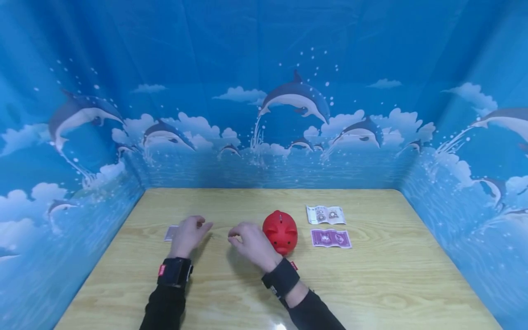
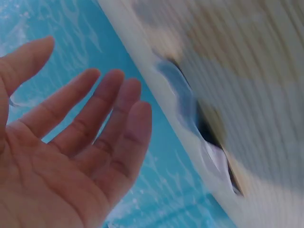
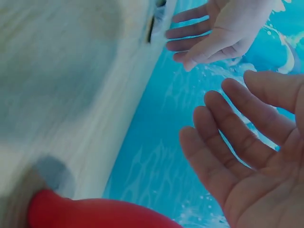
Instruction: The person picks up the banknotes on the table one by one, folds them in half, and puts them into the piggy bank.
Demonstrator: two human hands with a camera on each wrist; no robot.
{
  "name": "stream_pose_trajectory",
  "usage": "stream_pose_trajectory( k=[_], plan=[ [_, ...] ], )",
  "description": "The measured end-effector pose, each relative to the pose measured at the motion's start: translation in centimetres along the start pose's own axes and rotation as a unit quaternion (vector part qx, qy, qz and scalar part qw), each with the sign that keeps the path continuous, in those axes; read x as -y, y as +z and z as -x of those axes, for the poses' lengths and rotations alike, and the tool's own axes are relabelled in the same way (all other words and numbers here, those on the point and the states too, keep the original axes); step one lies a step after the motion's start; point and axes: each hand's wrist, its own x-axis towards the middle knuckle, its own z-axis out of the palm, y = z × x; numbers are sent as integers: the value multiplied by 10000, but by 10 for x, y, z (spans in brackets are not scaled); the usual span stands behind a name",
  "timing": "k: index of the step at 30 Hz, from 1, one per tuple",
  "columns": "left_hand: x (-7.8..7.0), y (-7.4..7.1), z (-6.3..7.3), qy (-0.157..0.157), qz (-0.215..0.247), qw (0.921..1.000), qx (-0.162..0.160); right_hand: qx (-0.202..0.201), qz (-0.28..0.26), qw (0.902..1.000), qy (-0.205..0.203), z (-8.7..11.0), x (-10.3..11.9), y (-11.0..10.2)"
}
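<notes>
The left hand [image 1: 189,237] was observed with fingers loosely extended and empty; a partly hidden note [image 1: 169,233] lay on the table [image 1: 371,279] to their left. The right hand [image 1: 252,244] likewise had relaxed, slightly bent, empty fingers. A red piggy bank [image 1: 280,229] stood upright just right of these fingers. Farther right of them lay a pale note [image 1: 326,215] and, nearer the person, a purple note [image 1: 331,238].

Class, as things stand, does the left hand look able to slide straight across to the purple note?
Probably not: the right hand and red piggy bank are between the left hand and the purple note.
</notes>
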Motion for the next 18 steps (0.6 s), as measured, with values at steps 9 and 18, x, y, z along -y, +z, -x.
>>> stream_pose_trajectory(
  k=[9,18],
  plan=[
    [27,-11,1,-403,-309,9970,-583,277,-71,9992,265,4,-2,8],
    [41,-12,5,-831,-721,9916,-686,456,-154,9979,435,6,-3,9]
  ],
)
